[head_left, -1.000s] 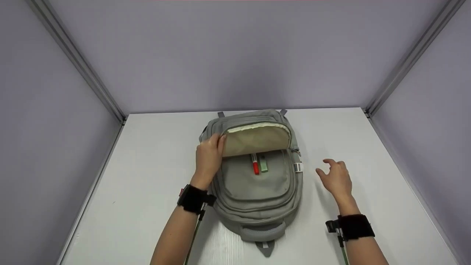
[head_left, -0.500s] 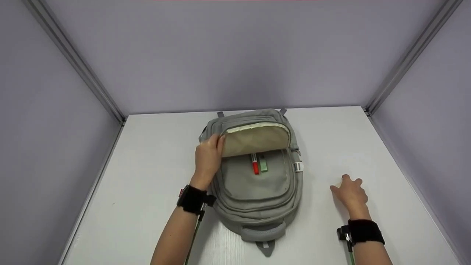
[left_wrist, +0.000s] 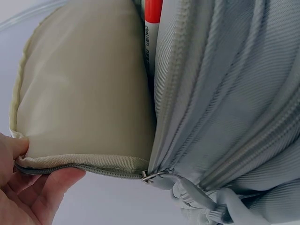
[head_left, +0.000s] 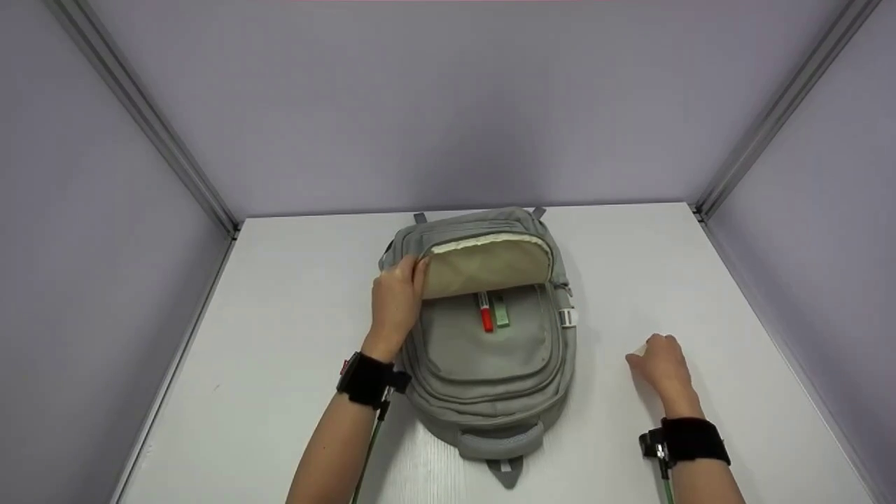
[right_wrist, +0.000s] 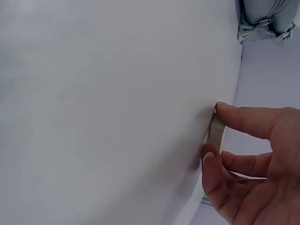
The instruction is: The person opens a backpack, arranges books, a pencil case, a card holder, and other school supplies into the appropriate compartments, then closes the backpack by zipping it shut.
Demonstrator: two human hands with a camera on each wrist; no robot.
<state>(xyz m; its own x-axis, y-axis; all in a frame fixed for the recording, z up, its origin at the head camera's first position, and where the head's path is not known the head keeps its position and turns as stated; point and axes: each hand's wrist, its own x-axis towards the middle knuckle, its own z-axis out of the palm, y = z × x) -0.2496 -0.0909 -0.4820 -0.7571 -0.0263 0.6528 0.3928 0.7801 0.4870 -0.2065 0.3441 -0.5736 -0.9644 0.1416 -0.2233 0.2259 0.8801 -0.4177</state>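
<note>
A grey backpack (head_left: 490, 360) lies on the white table with its front pocket unzipped. My left hand (head_left: 395, 301) pinches the zippered edge of the pocket's flap, whose beige lining (left_wrist: 84, 89) faces out in the left wrist view. Partly under the flap are a red-capped marker (head_left: 486, 318) and a small light-green block (head_left: 501, 313). Off to the right of the bag, my right hand (head_left: 665, 365) is low over the table. Its thumb and fingers pinch a small, thin, pale block (right_wrist: 216, 133), mostly covered by the fingers; its kind cannot be told.
Pale walls (head_left: 448, 105) enclose the white table (head_left: 294, 294) at the back and both sides. The bag's carry handle (head_left: 500, 442) points toward me. A white buckle (head_left: 568, 318) sits on the bag's right side.
My right hand has moved right and toward me, down to the table, and its fingers have closed on the pale block. The left hand has kept its hold on the flap.
</note>
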